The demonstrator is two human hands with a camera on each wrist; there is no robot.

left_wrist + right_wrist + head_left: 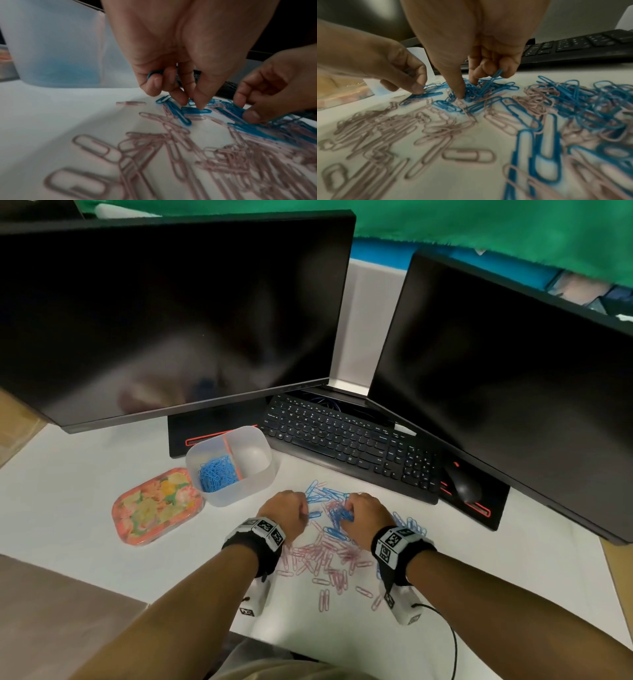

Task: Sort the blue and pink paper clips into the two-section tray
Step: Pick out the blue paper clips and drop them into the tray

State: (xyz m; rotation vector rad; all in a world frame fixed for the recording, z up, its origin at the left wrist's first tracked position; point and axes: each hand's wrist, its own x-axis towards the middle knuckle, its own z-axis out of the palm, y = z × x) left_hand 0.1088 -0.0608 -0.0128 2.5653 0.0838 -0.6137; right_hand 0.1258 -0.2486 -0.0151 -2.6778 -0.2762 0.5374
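Note:
Blue paper clips [325, 495] and pink paper clips [325, 556] lie mixed on the white desk in front of me. The clear two-section tray [239, 494] stands to the left; its left section holds blue clips [216, 472], its right section looks empty. My left hand [286, 513] is down at the pile's left edge, a blue clip [151, 73] tucked under its curled fingers while thumb and finger pinch at blue clips [193, 110] on the desk. My right hand [364, 513] has its curled fingers round a bunch of blue clips [489, 82], its thumb pressing into the pile.
A flowered lid or dish [156, 505] lies left of the tray. A black keyboard [349, 440] and mouse [462, 486] sit just behind the pile, under two dark monitors [171, 313]. A cable [452, 642] trails from my right wrist.

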